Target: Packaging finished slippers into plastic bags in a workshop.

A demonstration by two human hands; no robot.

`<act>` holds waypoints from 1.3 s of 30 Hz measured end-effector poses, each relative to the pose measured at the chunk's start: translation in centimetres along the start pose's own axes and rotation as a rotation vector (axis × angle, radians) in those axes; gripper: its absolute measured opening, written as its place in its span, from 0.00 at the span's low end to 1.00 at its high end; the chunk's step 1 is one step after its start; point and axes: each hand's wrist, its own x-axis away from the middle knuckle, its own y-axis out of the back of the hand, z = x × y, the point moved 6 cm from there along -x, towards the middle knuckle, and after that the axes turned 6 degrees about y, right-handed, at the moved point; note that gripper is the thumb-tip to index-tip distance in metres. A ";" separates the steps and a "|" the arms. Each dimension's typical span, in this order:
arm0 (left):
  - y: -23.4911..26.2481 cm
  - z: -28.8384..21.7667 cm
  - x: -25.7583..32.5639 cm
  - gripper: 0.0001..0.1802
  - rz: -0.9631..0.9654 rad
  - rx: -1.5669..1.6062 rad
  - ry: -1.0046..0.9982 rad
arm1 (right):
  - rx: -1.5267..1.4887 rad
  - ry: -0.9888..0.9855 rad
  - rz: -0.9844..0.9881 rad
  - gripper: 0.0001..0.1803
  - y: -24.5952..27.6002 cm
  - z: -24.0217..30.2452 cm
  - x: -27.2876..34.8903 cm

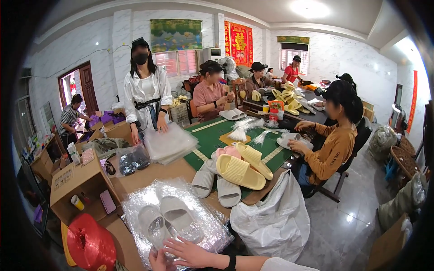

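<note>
A pair of grey slippers (175, 211) lies inside a clear plastic bag (147, 198), on top of a stack of similar shiny bags. My left hand (158, 260) is at the near edge of this bag, its fingers closed on the plastic; the lower frame edge cuts off part of it. Flat on the bag, close to the slippers' near end, rests my right hand (193, 254) with fingers stretched out. Just beyond the stack, a pile of yellow slippers (239, 171) and grey slippers (228, 192) stands on the table, with a pink one (229, 151) among them.
A red twine roll (91, 244) and an open cardboard box (81, 189) stand left. A white woven sack (271, 221) hangs at the table's right edge. Across the table, a standing person (147, 90) touches clear bags (169, 142); a seated person (334, 135) handles grey slippers.
</note>
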 end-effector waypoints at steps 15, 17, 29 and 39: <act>1.1 1.7 -0.7 0.16 -0.083 -0.033 0.074 | 0.299 -0.350 -0.047 0.31 1.4 -8.3 5.2; 0.6 1.5 -0.4 0.17 -0.074 -0.002 0.077 | 0.295 -0.312 -0.095 0.30 1.3 -8.4 5.5; 0.2 1.0 -0.4 0.15 -0.094 0.083 0.096 | 0.043 0.033 0.021 0.34 -1.7 -0.8 -0.5; 0.8 0.2 0.0 0.16 -0.078 -0.064 0.056 | 0.111 -0.109 0.072 0.35 -2.1 -3.4 1.7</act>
